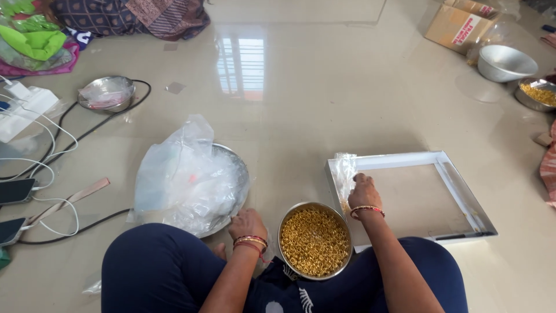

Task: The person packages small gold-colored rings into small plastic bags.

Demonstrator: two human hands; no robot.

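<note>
I sit cross-legged on the floor (324, 116) with the steel bowl of small gold rings (315, 240) between my knees, where either hand can dip into it. The white shallow tray (457, 191) lies just to my right, its flat inside bare. My right hand (364, 191) is curled at the tray's near left corner, fingers closed around a small clear plastic bag (345, 171) that stands up against the rim. My left hand (247, 224) rests low beside the bowl, fingers bent and touching the edge of the steel plate (234, 168) heaped with clear plastic bags (185, 177); whether it pinches one I cannot tell. Both are within easy reach.
</note>
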